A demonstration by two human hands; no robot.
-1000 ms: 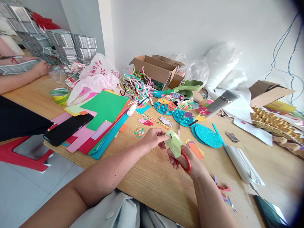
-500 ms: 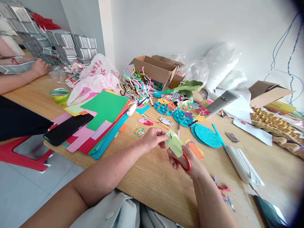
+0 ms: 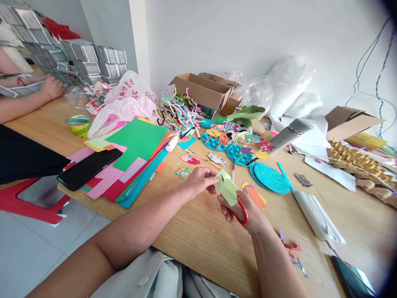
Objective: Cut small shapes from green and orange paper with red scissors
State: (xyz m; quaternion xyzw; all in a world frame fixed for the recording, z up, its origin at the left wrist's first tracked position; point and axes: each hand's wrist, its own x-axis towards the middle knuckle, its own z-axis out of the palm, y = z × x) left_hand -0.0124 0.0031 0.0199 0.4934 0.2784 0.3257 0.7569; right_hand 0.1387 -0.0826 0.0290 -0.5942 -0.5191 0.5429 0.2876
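Between thumb and fingers, my left hand [image 3: 201, 182] pinches a light green piece of paper [image 3: 228, 191] with a drawn curved outline. My right hand [image 3: 245, 213] is closed around the red handles of a pair of scissors [image 3: 244, 212]. The blades are mostly hidden behind the paper, with a dark tip showing near my left thumb. Just beyond my hands are pink and red fish cutouts [image 3: 190, 159], a white fish cutout [image 3: 217, 158] and a small heap of confetti bits [image 3: 182, 173]. Orange and purple paper strips [image 3: 254, 195] lie right of the scissors.
Stacked coloured paper [image 3: 142, 140] with a black phone [image 3: 89, 167] lies left. Behind are pipe cleaners [image 3: 178, 109], a cardboard box [image 3: 201, 93] and blue decorated discs [image 3: 269, 177]. A white case [image 3: 318, 215] lies right. Another person's hand [image 3: 52, 87] rests at far left.
The green paper has shifted slightly in my hands, and its right-hand edge looks a little different. My right hand and the scissors have moved very slightly left. Little else differs.
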